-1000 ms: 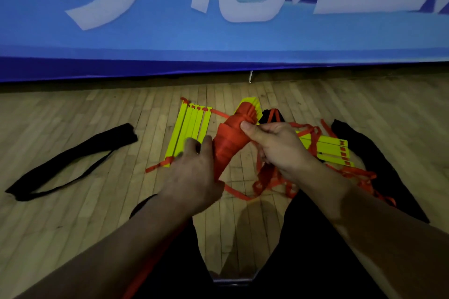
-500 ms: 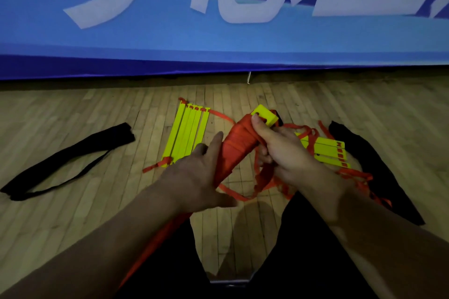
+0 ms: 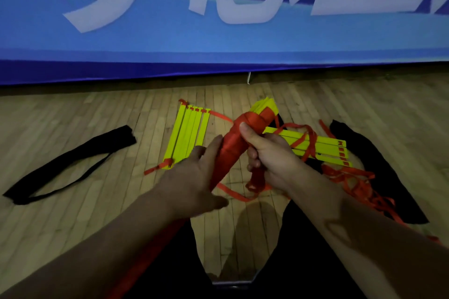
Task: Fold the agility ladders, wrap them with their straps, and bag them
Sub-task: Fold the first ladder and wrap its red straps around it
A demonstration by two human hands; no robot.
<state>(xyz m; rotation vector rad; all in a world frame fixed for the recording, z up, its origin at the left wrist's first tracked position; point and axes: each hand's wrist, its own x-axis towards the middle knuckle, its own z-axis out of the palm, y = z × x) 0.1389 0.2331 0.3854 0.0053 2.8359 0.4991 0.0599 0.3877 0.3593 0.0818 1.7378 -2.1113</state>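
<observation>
A folded ladder bundle [image 3: 239, 135], yellow rungs wound in orange strap, is held slanted above the floor in front of me. My right hand [image 3: 269, 155] grips its middle, thumb on top, with loose strap bunched under the fingers. My left hand [image 3: 194, 177] lies against the bundle's lower left side with fingers straight. A second ladder [image 3: 188, 135] lies folded flat on the floor to the left. A third ladder [image 3: 318, 147] lies to the right in tangled orange strap [image 3: 352, 177]. One black bag [image 3: 70, 162] lies at the left, another black bag [image 3: 379, 165] at the right.
A blue banner [image 3: 218, 39] with white characters runs along the back of the wooden floor [image 3: 73, 213]. My dark-trousered legs [image 3: 279, 262] fill the bottom middle. A loose orange strap [image 3: 230, 193] trails on the floor under my hands.
The bundle has turned in my hands, its yellow tip swinging up and right. My left hand's fingers have straightened along it, and my right hand has shifted lower on the wrap.
</observation>
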